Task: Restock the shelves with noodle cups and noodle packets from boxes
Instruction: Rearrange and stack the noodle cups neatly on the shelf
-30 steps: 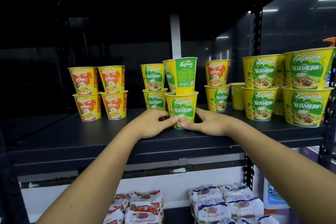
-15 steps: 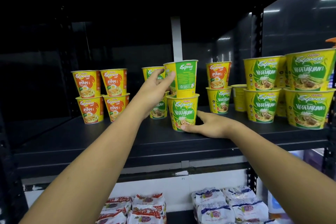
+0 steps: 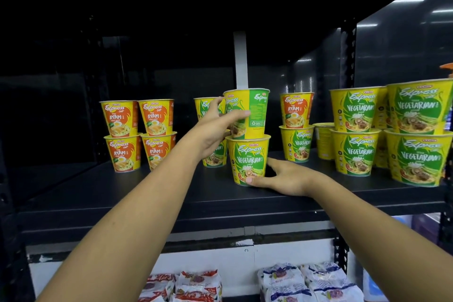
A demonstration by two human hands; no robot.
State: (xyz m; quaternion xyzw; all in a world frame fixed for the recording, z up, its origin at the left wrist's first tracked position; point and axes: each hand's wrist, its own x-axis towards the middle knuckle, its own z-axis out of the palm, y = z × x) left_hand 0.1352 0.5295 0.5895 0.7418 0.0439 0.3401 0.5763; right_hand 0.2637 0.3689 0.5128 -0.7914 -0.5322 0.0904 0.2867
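On the black shelf [image 3: 171, 193] stands a stack of two yellow-green Vegetarian noodle cups. My left hand [image 3: 213, 132] grips the upper cup [image 3: 257, 115], thumb across its front and fingers round its left side. That cup's green back panel faces partly forward. My right hand [image 3: 286, 176] holds the lower cup [image 3: 247, 157] at its base, with the thumb in front and the fingers behind its right side. Another Vegetarian stack [image 3: 215, 154] stands just behind my left hand, mostly hidden.
Two stacks of orange Ayam cups [image 3: 137, 135] stand at the left. An Ayam cup on a Vegetarian cup [image 3: 295, 127] and bigger Vegetarian stacks [image 3: 355, 130] fill the right. Noodle packets [image 3: 196, 284] lie on the lower shelf.
My left hand rose from the lower cup's base to the upper cup and took hold of it; that cup has turned a little. My right hand stays at the lower cup.
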